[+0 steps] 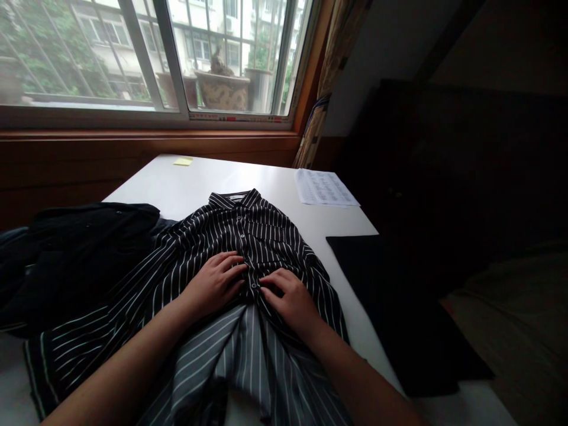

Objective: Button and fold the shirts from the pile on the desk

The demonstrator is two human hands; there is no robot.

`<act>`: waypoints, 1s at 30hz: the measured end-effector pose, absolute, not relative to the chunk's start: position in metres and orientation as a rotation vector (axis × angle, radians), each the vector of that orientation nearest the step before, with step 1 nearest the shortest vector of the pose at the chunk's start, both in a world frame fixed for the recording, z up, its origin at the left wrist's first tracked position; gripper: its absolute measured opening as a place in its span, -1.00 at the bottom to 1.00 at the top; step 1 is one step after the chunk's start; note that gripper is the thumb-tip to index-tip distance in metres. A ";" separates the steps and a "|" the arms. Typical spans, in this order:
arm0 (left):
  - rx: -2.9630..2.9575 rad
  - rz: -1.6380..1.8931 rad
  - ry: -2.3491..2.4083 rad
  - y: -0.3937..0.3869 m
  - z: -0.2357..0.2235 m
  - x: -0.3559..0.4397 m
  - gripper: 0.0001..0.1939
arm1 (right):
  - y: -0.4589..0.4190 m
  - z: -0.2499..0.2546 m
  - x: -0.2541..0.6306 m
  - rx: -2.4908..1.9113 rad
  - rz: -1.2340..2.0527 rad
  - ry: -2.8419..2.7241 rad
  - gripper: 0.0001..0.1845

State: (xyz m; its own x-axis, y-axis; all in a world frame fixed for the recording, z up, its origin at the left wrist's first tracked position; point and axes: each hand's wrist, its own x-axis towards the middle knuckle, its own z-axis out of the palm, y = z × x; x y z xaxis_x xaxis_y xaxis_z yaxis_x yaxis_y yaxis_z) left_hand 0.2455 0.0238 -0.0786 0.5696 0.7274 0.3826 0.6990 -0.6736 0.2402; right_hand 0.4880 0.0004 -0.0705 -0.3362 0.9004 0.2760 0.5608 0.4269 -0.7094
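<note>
A black shirt with white stripes [270, 239] lies front up, its collar toward the window. Small buttons run down its front, and they look fastened from the collar to about my hands. Below them the front parts and the grey striped inner side shows. My left hand [216, 279] rests on the shirt just left of the button strip, fingers loosely spread. On the other side, my right hand [290, 297] has its fingertips at the strip beside a button [254, 286], thumb and forefinger slightly apart. Neither hand visibly grips the cloth.
Dark folded clothes [89, 248] are piled at the left, touching the shirt's sleeve. A flat black cloth [399, 313] lies over the right edge of the white table [275, 177]. Printed sheets [327, 188] and a yellow sticky note [183, 161] lie toward the window.
</note>
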 end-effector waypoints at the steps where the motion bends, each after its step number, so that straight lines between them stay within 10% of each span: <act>1: 2.735 0.685 1.247 0.025 -0.080 0.244 -0.65 | 0.001 -0.071 0.489 -1.228 0.638 -2.060 -0.83; 14: 2.763 0.468 1.330 0.047 -0.093 0.229 -0.59 | 0.027 -0.072 0.511 -1.207 0.582 -2.306 -0.61; 30: 2.454 0.788 1.337 0.034 -0.062 0.209 -0.65 | -0.027 -0.041 0.521 -1.443 0.880 -2.249 -0.84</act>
State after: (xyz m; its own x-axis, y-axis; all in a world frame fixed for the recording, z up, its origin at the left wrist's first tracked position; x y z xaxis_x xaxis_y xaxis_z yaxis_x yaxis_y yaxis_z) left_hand 0.2094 0.0344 -0.0619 0.4367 0.8314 0.3436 0.7036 -0.5537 0.4454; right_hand 0.5215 -0.0271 -0.0412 -0.4344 0.8991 -0.0548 0.6976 0.2973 -0.6519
